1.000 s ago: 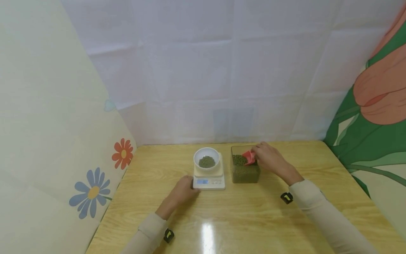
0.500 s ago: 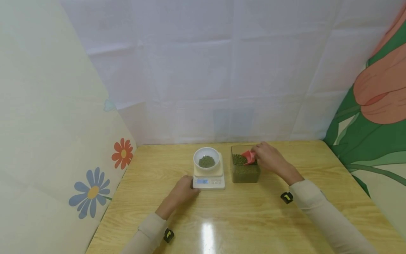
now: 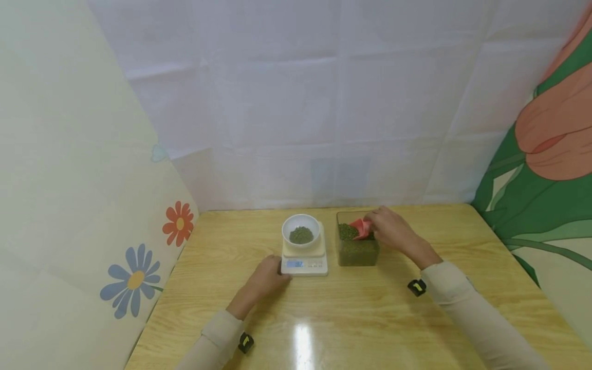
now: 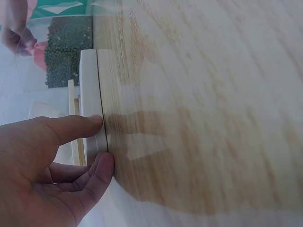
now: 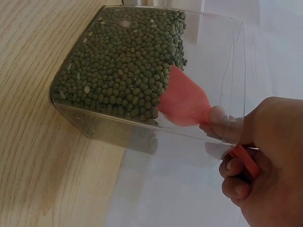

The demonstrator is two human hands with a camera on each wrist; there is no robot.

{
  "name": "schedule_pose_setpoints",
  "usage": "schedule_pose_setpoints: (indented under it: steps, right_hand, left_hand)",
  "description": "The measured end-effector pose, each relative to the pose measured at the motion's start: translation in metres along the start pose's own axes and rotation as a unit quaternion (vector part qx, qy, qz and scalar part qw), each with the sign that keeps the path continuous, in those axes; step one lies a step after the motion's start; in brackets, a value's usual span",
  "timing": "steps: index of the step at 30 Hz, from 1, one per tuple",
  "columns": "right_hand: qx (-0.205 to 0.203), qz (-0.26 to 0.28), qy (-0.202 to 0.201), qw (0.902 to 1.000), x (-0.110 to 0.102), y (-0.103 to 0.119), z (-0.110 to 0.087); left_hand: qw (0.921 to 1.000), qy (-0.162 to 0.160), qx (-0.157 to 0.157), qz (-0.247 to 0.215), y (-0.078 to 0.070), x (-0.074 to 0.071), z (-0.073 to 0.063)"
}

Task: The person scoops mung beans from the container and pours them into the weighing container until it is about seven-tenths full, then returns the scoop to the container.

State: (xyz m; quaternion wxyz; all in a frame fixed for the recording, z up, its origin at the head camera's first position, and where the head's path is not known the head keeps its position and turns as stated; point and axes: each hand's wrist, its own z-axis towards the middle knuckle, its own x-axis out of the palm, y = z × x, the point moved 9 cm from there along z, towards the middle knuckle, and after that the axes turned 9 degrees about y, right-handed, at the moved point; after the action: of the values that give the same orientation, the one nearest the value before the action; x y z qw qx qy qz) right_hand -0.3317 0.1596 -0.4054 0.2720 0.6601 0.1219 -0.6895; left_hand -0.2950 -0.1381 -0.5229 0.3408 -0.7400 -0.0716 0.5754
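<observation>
My left hand [image 3: 267, 279] holds the front left corner of a white kitchen scale [image 3: 316, 269], thumb and fingers bent against its edges in the left wrist view. On the scale's platform stands a white bowl [image 3: 301, 218] with a small heap of green mung beans [image 3: 301, 236]. Right of the scale is a clear square container [image 3: 358, 258], partly filled with mung beans [image 5: 123, 61]. My right hand [image 5: 277, 146] reaches over its rim and grips the handle of a red scoop [image 5: 184, 99]. The scoop's front edge lies against the beans inside.
Both scale and container stand towards the back of a wood-grain table [image 3: 259, 329]. A white sheet [image 3: 277, 103] hangs behind the table's back edge. Flower-printed panels [image 3: 55, 205] flank it on the left and right.
The scoop has shifted slightly left into the beans, with my right hand moving along a little. My left hand, the scale and the bowl have stayed in place.
</observation>
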Motion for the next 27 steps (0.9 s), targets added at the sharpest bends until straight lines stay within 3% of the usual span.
schedule_pose_setpoints:
  steps: [27]
  right_hand:
    - [0.006, 0.028, 0.004, 0.9996, -0.0013, 0.0038, 0.0046]
  left_hand:
    - [0.9999, 0.002, -0.001, -0.013, -0.0009, -0.0007, -0.0005]
